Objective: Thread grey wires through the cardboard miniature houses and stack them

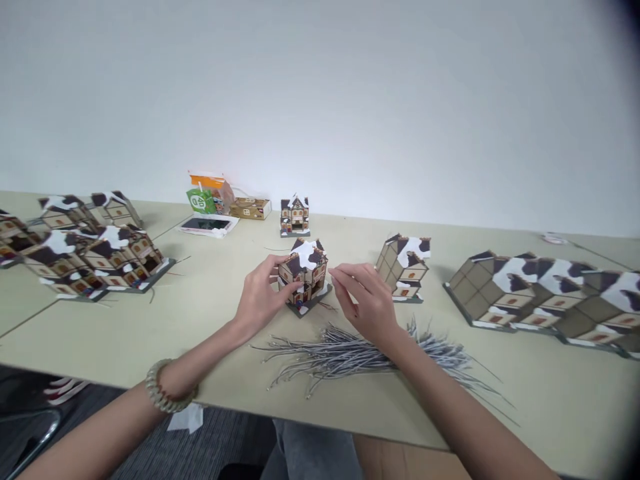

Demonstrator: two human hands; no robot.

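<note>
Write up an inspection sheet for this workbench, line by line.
Surface: beige table, near edge in view.
Job's things: small model house held between both hands; grey wire bundle in front of it.
Clutter: finished houses at left and right, one behind; phone; orange-green packet.
Grips: left hand on house; right hand beside it.
Cables: only the wire bundle.
Surroundings: white wall; chair edge at lower left.

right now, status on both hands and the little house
Left hand grips small cardboard model house with snowy brown roof; right hand fingertips at its side, grip unclear. House upright on beige table. Bundle of grey wires under right wrist.
</note>
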